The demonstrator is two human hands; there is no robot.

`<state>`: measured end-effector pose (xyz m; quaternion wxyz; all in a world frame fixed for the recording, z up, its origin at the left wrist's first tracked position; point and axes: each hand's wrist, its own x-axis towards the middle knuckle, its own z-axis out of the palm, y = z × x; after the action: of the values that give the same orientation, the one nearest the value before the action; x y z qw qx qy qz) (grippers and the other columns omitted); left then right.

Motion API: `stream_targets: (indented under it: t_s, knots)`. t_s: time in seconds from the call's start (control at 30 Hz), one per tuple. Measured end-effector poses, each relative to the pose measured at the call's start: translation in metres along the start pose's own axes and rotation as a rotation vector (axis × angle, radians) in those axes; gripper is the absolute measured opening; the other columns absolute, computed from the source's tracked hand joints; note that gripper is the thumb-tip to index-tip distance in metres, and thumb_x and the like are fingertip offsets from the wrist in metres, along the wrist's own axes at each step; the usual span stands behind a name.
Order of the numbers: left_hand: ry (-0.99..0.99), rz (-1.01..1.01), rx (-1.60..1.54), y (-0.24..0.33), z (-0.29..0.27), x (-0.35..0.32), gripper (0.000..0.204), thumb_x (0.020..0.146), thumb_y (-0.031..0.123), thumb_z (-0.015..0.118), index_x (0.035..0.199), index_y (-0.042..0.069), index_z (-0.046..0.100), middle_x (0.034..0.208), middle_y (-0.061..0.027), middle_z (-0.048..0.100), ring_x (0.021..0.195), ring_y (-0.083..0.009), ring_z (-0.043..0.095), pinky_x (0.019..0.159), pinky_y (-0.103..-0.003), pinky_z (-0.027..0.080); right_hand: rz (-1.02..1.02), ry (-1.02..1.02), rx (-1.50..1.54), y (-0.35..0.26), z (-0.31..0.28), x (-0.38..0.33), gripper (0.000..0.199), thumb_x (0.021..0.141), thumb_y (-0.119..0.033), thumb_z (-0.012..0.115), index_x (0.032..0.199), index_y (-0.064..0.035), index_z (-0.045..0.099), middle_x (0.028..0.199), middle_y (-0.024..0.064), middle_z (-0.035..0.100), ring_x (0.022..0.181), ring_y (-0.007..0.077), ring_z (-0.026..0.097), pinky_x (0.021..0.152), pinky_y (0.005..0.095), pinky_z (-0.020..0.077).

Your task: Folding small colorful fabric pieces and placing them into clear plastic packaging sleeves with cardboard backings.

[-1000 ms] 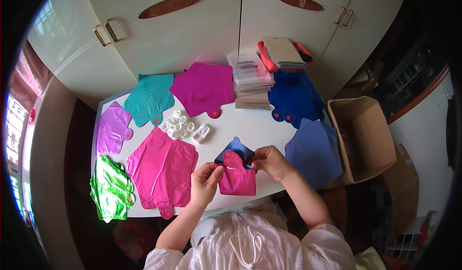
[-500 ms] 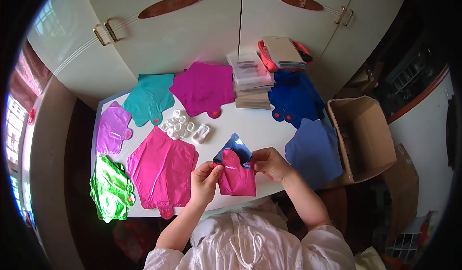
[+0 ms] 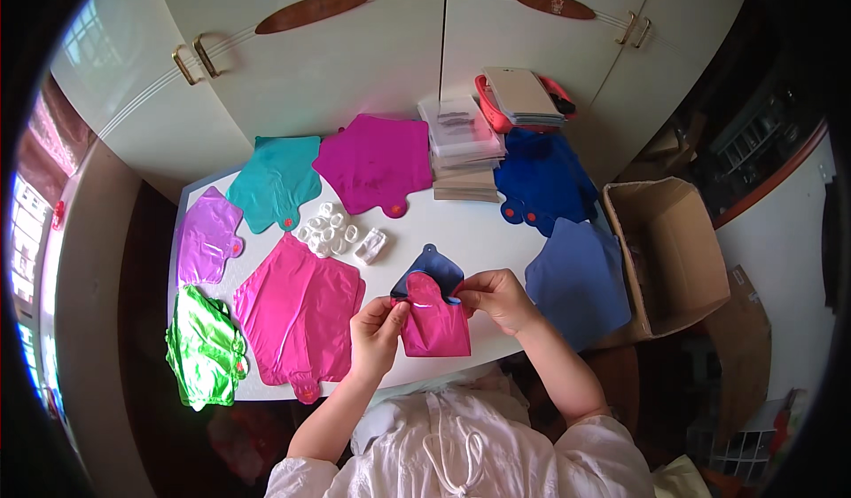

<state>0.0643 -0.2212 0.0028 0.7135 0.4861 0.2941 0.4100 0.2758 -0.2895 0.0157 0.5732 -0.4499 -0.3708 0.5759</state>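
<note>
At the near edge of the table, my left hand (image 3: 377, 330) pinches the left side of a folded pink foil balloon (image 3: 436, 330). My right hand (image 3: 499, 300) grips its right upper corner between thumb and fingers. A dark blue foil piece (image 3: 441, 266) with a small holed tab rises behind the pink one, held in the same bundle. Left of my hands a large pink foil balloon (image 3: 300, 312) lies flat. Beyond the bundle sit several white ring-shaped rolls (image 3: 326, 230) and a small clear packet with white contents (image 3: 371, 246).
Around the table lie flat foil balloons: green (image 3: 204, 347), lilac (image 3: 208, 236), teal (image 3: 277, 179), magenta (image 3: 377, 163), dark blue (image 3: 545, 177) and periwinkle (image 3: 578, 281). Clear packets (image 3: 461, 130) and a red basket (image 3: 487, 103) with cards stand behind. An open cardboard box (image 3: 705, 276) is at right.
Both hands and the folded bundle have shifted slightly up and away from me. The blue foil piece has tilted and looks darker. Both hands keep their grip.
</note>
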Motion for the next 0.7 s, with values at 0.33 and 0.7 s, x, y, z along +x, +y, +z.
stream_targets:
  t_s: [0.33, 0.7]
  knots:
    - [0.028, 0.0, 0.082, -0.003, 0.0, 0.001, 0.009, 0.092, 0.006, 0.06, 0.094, -0.003, 0.062, 0.078, 0.0027, 0.06, 0.068, -0.0021, 0.048, 0.059, -0.018, 0.039, 0.058, 0.06, -0.002, 0.001, 0.009, -0.002, 0.012, 0.086, -0.005, 0.065, 0.097, 0.0011, 0.066, 0.082, 0.0066, 0.067, 0.069, 0.0126, 0.064, 0.064, 0.0263, 0.0538]
    - [0.061, 0.071, 0.688, -0.016, 0.006, 0.022, 0.014, 0.087, 0.01, 0.066, 0.084, -0.002, 0.06, 0.065, -0.0065, 0.063, 0.058, -0.0063, 0.056, 0.054, -0.024, 0.045, 0.053, 0.192, -0.239, 0.037, -0.02, 0.02, 0.005, 0.086, -0.005, 0.061, 0.086, 0.0004, 0.062, 0.078, 0.0016, 0.062, 0.069, 0.009, 0.057, 0.06, 0.0235, 0.0476]
